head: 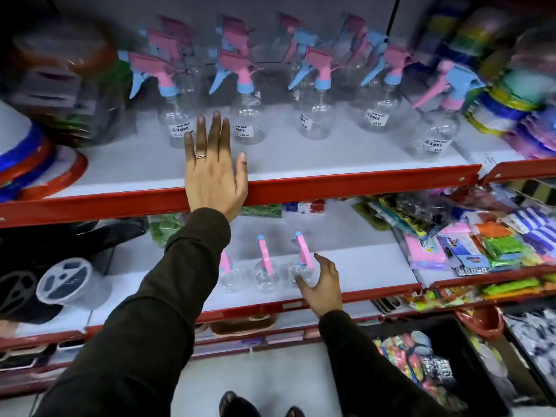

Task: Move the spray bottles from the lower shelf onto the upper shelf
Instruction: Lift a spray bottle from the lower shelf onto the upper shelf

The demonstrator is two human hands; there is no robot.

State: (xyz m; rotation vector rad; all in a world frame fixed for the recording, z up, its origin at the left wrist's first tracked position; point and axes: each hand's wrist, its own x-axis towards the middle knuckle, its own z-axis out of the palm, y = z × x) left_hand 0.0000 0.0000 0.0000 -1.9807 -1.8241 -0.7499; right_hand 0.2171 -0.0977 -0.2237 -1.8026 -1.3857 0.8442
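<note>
Clear plastic spray bottle (301,266) touched by curled right hand (323,285).

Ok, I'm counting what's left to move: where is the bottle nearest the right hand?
On the lower shelf, rightmost bottle of three in a row, with the right hand curling around it.

Retail shop, apparently a general-goods store: red-edged display shelving (361,182), rows of identical spray bottles (313,94) bearing barcoded price stickers (376,117), and packaged sponges and scourers (487,248) stacked alongside.
</note>
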